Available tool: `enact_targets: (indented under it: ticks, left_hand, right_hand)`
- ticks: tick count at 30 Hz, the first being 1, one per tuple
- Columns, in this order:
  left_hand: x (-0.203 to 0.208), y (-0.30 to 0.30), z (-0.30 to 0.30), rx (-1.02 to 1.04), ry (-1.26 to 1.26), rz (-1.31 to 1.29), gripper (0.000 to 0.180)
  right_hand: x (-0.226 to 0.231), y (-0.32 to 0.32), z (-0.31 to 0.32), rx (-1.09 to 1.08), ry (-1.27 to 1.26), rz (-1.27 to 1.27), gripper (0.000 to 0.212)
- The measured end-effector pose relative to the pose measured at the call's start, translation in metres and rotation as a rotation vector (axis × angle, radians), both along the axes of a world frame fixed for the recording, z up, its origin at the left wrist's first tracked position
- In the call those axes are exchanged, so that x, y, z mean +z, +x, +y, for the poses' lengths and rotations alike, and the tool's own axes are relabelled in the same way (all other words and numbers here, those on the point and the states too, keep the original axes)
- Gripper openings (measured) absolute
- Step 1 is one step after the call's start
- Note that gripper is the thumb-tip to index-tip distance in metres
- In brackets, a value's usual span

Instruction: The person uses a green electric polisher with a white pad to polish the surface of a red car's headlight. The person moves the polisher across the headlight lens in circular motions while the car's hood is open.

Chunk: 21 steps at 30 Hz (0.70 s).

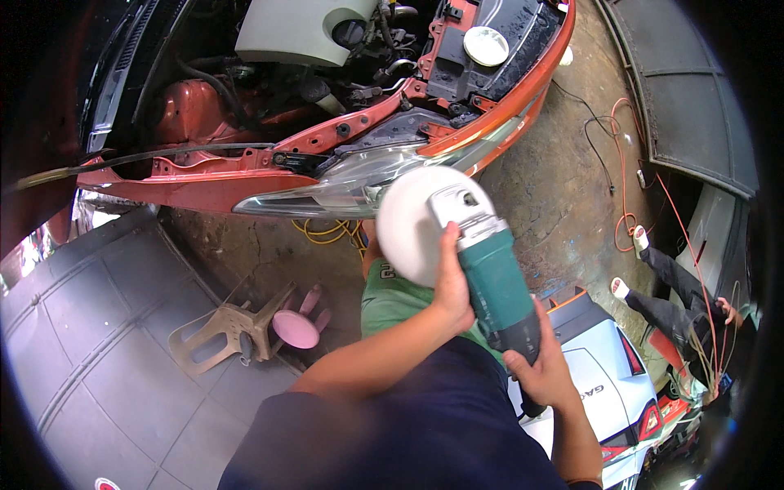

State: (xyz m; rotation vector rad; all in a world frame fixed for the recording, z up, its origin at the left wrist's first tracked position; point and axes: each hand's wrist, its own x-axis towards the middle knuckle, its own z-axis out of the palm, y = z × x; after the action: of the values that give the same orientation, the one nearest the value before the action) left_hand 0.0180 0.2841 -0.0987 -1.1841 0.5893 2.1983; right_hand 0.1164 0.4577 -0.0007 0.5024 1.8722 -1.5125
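most fingers of your left hand [453,287] are hidden by the green-and-black plastic polisher with a silver head [494,282]. its broad round white pad [408,222] blocks part of the long clear plastic headlight [331,194]; you cannot tell whether they touch. the top edge crops the pale plastic engine cover [298,28]. at your right, the upper body of the dark-trousered person [665,313] fades into the dark rim.

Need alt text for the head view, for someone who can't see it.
The left hand and right hand hold a green polisher with a round white pad near the headlight of a red car, its engine bay exposed.
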Motion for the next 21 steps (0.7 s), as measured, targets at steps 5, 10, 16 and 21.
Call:
enact_targets:
  ticks: [5, 10, 16, 21]
  left_hand:
    - [0.016, 0.023, -0.056, 0.061, -0.189, -0.047, 0.096]
    - [0.023, 0.017, -0.071, 0.051, -0.184, 0.008, 0.103]
    - [0.01, -0.004, -0.008, -0.017, -0.002, -0.022, 0.09]
    - [-0.003, -0.013, 0.013, -0.039, 0.073, -0.007, 0.081]
  right_hand:
    - [0.002, -0.009, -0.027, 0.258, -0.038, -0.059, 0.112]
    - [0.002, -0.021, -0.037, 0.294, -0.055, -0.043, 0.111]
    - [0.016, -0.016, -0.005, 0.053, 0.037, -0.046, 0.107]
    - [0.018, -0.012, -0.001, -0.07, 0.053, -0.147, 0.103]
